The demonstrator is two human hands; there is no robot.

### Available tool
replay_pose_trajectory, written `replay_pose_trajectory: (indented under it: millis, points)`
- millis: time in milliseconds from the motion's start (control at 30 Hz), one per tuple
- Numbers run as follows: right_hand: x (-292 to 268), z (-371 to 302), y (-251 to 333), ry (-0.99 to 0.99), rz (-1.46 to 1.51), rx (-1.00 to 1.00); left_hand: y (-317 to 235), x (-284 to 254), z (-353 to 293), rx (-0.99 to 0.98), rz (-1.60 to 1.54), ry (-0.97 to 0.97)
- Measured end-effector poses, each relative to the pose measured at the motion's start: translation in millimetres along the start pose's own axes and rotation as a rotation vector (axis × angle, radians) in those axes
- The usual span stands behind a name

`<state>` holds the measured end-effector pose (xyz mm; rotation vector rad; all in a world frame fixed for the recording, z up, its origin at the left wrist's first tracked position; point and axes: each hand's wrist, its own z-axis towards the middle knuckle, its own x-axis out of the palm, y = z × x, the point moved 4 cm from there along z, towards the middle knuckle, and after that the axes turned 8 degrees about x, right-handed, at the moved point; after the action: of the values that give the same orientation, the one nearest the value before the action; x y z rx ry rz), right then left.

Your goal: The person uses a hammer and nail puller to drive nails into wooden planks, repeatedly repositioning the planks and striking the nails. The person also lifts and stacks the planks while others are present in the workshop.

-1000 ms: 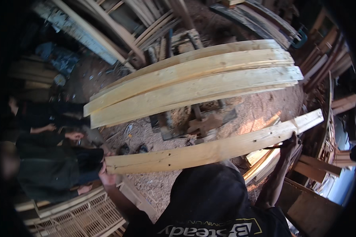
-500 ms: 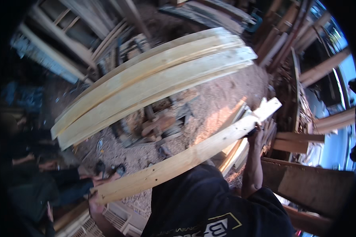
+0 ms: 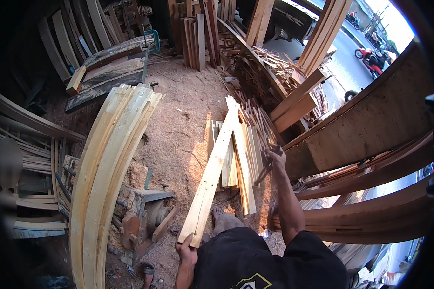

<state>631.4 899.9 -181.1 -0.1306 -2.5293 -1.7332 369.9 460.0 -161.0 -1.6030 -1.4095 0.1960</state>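
A long pale plank [image 3: 208, 183] slants away from me, its far end resting on a pile of boards. My left hand [image 3: 186, 251] grips its near end, fingers along the edge. To the right of the pile, apart from the plank, my right hand [image 3: 278, 159] is closed around a slim brown angled piece [image 3: 263, 174]; its exact kind I cannot make out. Below the plank lie the pale boards [image 3: 229, 168] of the pile, one of them [image 3: 245, 178] crossing under the plank's far end.
Long pale planks [image 3: 101, 178] lie stacked at left over a cluttered wooden stand [image 3: 144, 195]. A worktable [image 3: 113, 72] with a blue clamp [image 3: 153, 41] stands farther back. Brown boards [image 3: 352, 216] and a large panel [image 3: 366, 130] line the right. A person's foot [image 3: 148, 274] shows at lower left.
My view has turned to the right. The plank's far end has come down onto the pile. My right hand has left the plank; my left still holds its near end.
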Motion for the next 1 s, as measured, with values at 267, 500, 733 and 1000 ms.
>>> replay_pose_trajectory:
  millis: [267, 500, 733, 1000]
  points:
    - [-178.7, -121.9, -41.1, -0.277, 0.085, 0.037, 203.7, 146.2, 4.4, -0.311, 0.626, 0.524]
    - [-216.2, -171.0, -97.7, -0.452, -0.05, 0.284, 288.3, 173.6, 29.2, -0.222, 1.223, 1.043]
    - [-128.0, -139.3, -154.6, -0.086, -0.244, 0.423, 58.3, 135.2, 94.5, 0.213, 0.497, 0.505]
    - [128.0, -122.7, -141.5, 0.788, -0.538, 0.308, -351.5, 100.0, -183.7, 2.072, 0.327, -0.04]
